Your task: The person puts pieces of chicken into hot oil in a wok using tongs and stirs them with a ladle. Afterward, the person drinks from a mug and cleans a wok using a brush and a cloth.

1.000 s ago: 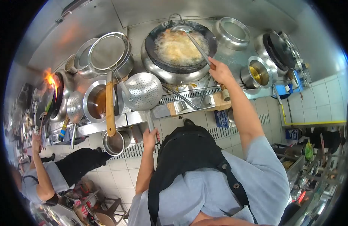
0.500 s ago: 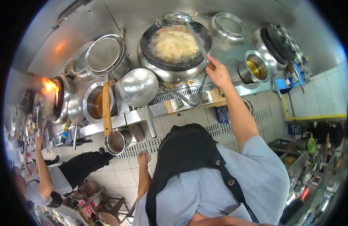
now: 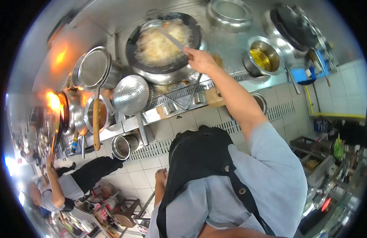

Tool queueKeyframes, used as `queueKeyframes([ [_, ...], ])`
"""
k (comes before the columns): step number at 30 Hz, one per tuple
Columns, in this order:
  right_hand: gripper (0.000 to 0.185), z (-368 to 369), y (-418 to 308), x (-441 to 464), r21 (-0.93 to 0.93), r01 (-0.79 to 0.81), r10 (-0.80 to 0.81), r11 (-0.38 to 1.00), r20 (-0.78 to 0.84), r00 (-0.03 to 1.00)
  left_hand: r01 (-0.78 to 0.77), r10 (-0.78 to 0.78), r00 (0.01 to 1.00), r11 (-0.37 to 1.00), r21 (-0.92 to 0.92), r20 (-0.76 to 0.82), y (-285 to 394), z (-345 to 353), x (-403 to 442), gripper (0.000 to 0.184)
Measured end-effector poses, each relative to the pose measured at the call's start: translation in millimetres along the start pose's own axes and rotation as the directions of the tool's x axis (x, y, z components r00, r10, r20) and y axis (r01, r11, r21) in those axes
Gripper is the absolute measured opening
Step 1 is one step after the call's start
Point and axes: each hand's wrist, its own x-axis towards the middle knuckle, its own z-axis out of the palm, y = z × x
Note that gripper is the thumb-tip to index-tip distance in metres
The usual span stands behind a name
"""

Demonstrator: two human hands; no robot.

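My right hand (image 3: 200,60) is closed around the handle end of a long metal ladle (image 3: 171,39). The ladle slants over a black wok (image 3: 131,49), its round head at the far left part of the wok. Pale, foamy, bubbling food (image 3: 159,49) fills the wok's middle; whether the ladle head dips into it is hard to tell. Down by the black apron hangs my left hand (image 3: 161,175), fingers loosely curled and nothing seen in it. A perforated skimmer (image 3: 131,95) rests on the counter edge, left of the wok.
Left of the skimmer are a wire strainer (image 3: 94,68) with a wooden handle (image 3: 96,125) and a steel pot (image 3: 88,113). Right of the wok stands a pot of yellow oil (image 3: 261,59). Far left, a co-worker (image 3: 58,188) stands near a burner flame (image 3: 53,101).
The ladle and my right hand have shifted left; the ladle's head has come from the back rim to the wok's left part. My view has turned somewhat. The left hand's fingers look more curled.
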Motion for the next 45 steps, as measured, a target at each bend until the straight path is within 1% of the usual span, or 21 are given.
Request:
queueKeyframes([
  [1,0.061,-7,3,1,0.039,0.003,-0.003,0.999,-0.003,1.000,0.197,-0.195,0.980,0.924,-0.327,0.040,32,-11,20,0.033],
  [2,0.061,-14,7,-2,0.080,0.007,-0.007,0.997,-0.002,1.000,0.374,-0.368,0.919,0.706,-0.601,0.141,73,-35,34,0.035],
  [4,0.063,-21,17,-25,0.207,-0.001,0.021,0.978,-0.097,0.995,0.319,-0.398,0.914,0.579,-0.750,0.080,114,-54,57,0.039],
  [7,0.065,-10,43,-82,0.443,0.059,0.061,0.894,-0.250,0.966,0.256,-0.387,0.922,0.636,-0.728,-0.014,162,-77,65,0.040],
  [9,0.069,12,90,-120,0.499,0.031,0.150,0.866,-0.318,0.936,0.244,-0.382,0.922,0.696,-0.676,-0.060,172,-78,61,0.039],
  [11,0.070,11,114,-160,0.470,-0.061,0.238,0.880,-0.327,0.915,0.216,-0.381,0.915,0.736,-0.642,-0.129,206,-91,60,0.034],
  [14,0.069,-5,126,-203,0.444,-0.256,0.397,0.858,-0.260,0.880,-0.068,-0.073,0.911,0.944,-0.323,-0.406,250,-120,80,0.032],
  [16,0.067,-3,134,-213,0.443,-0.287,0.426,0.850,-0.255,0.868,-0.131,-0.025,0.897,0.939,-0.318,-0.442,298,-157,113,0.028],
  [17,0.066,-1,136,-214,0.442,-0.303,0.441,0.844,-0.252,0.862,-0.131,0.003,0.897,0.957,-0.259,-0.442,333,-183,127,0.027],
  [18,0.066,1,132,-213,0.492,-0.236,0.405,0.838,-0.271,0.873,-0.129,0.030,0.899,0.972,-0.198,-0.436,364,-205,141,0.026],
  [20,0.065,-3,119,-203,0.574,-0.094,0.334,0.813,-0.329,0.883,-0.449,0.362,0.706,0.894,0.011,-0.608,393,-227,182,0.025],
  [22,0.065,-20,97,-177,0.525,-0.018,0.229,0.851,-0.339,0.912,-0.591,0.582,0.489,0.769,0.245,-0.650,426,-250,220,0.026],
  [23,0.066,-31,83,-158,0.498,0.024,0.173,0.867,-0.346,0.922,-0.592,0.603,0.471,0.757,0.276,-0.644,440,-258,235,0.025],
  [24,0.065,-41,67,-139,0.448,-0.003,0.155,0.894,-0.303,0.940,-0.591,0.622,0.452,0.746,0.307,-0.640,450,-265,248,0.025],
  [30,0.063,-41,14,-35,0.258,-0.188,0.184,0.948,0.041,0.982,-0.530,0.637,0.546,0.766,0.364,-0.544,446,-279,295,0.021],
  [31,0.063,-44,8,-32,0.185,-0.118,0.120,0.976,-0.002,0.993,-0.552,0.655,0.524,0.748,0.368,-0.545,444,-282,297,0.020],
  [33,0.063,-42,-8,-31,0.147,-0.081,0.091,0.986,-0.062,0.994,-0.586,0.680,0.478,0.719,0.374,-0.557,442,-284,300,0.019],
  [35,0.064,-34,-29,-31,0.136,-0.088,0.101,0.987,-0.092,0.991,-0.595,0.685,0.524,0.720,0.358,-0.507,441,-281,307,0.018],
  [38,0.065,-12,-34,-14,0.160,-0.125,0.134,0.979,-0.047,0.990,-0.579,0.672,0.576,0.737,0.348,-0.465,439,-282,315,0.017],
  [40,0.065,-14,-37,-16,0.122,-0.096,0.103,0.988,-0.053,0.993,-0.583,0.671,0.599,0.740,0.335,-0.437,442,-287,317,0.014],
  [45,0.062,11,-44,-20,0.162,-0.071,0.095,0.984,-0.147,0.985,-0.584,0.673,0.556,0.734,0.346,-0.488,443,-287,314,0.010],
])
